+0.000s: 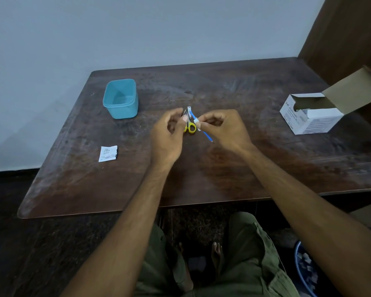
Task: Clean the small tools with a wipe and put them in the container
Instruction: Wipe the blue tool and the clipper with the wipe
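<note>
At the middle of the dark wooden table [244,168], both hands are raised together over a pair of small scissors [190,127] with yellow handles and a metal nail clipper [189,111] lying just beyond them. The right hand [223,129] pinches a small white wipe [197,122] around a thin blue stick [204,129], which slants from near the clipper down toward the person. The left hand [169,133] is curled with its fingertips close to the upper end of the stick; whether it actually holds that end or is simply poised beside it, I cannot tell. The blue container [120,99] stands open and apparently empty, well apart to the left. A torn wipe packet [108,153] lies near the left edge, and an open box of wipes [311,116] sits at the far right.

My guess is the stick is being wiped, with the scissors and clipper not yet in the container. The stick is thin and light, so a loose pinch could let it slip through the wipe and drop onto the tools beneath, dirtying it again. The wipe is tiny and may bunch up, leaving one end uncleaned. Reaching left afterwards, a forearm could sweep the scissors or the packet off the table.
</note>
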### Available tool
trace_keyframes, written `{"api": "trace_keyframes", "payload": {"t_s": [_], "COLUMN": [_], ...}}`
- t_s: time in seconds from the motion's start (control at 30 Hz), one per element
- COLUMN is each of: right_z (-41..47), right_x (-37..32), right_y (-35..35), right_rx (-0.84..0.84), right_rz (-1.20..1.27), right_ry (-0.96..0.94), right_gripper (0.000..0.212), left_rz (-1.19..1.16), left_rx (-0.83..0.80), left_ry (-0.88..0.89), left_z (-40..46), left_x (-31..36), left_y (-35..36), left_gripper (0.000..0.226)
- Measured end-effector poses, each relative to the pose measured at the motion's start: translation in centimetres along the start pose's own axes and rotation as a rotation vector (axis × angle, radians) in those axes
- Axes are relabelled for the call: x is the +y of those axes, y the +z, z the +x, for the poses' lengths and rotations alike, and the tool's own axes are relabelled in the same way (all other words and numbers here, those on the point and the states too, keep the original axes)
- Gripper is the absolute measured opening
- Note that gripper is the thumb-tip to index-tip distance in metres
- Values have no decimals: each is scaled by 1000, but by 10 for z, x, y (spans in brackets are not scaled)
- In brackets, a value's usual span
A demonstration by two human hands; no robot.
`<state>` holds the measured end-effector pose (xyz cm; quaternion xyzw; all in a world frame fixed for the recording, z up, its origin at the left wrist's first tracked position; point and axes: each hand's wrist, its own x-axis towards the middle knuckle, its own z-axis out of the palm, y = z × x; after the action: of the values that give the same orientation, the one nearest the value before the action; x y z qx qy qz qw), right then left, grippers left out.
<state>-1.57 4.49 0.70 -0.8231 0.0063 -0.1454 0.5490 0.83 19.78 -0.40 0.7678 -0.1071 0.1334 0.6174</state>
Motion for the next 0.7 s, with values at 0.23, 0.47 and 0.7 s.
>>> {"api": "trace_keyframes", "payload": {"t_s": [0.23,0.47,0.7], "right_z": [0,-1,8], "right_x": [-10,-6,-6], "right_y": [0,-3,-6], "right_rx": [-103,-144,-50], "right_rz": [-197,-282,-12], "right_ry": [-159,-181,-110], "right_gripper": [5,9,5], "left_rz": [240,254,45], "left_rx": [-231,-343,-278], "left_ry": [181,30,-176], "left_z": [17,14,9], "left_x": [7,1,1], "left_y": [-18,-29,-44], "left_gripper": [8,16,15]}}
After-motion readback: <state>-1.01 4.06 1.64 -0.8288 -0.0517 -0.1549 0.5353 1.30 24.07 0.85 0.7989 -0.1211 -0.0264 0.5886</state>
